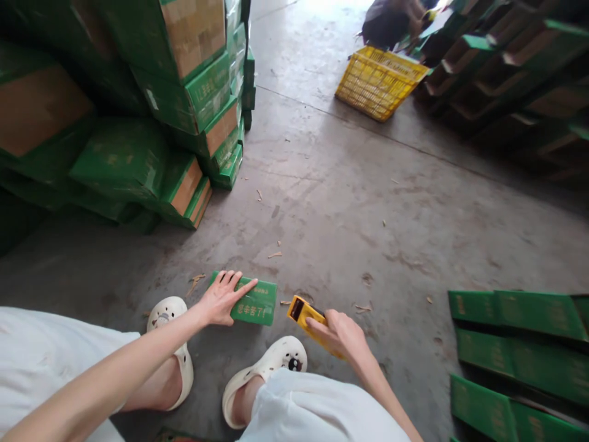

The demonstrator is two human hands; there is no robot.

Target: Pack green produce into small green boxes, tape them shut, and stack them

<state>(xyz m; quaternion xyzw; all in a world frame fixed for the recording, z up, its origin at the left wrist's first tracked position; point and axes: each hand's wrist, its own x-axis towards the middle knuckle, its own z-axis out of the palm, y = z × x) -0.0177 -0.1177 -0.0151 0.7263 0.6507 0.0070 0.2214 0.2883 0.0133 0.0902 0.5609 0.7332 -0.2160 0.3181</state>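
A small green cardboard box (pixel 257 310) with pale printed characters lies on the floor in front of my shoes. My left hand (pixel 223 301) rests on its left part, fingers spread and index finger stretched along the top. To the right of the box, my right hand (pixel 343 331) is wrapped round a yellow handheld tool (pixel 304 316) with a dark slot at its front end. That front end points toward the box, apart from it by a small gap. What the tool does cannot be made out.
Stacked green cartons (pixel 209 92) stand at the left. More green boxes (pixel 540 313) lie at the lower right, and dark stacks (pixel 506 73) fill the upper right. Near a crouching person (pixel 389 24) is a yellow plastic crate (pixel 381 80). Brown scraps (pixel 275 254) litter the concrete floor.
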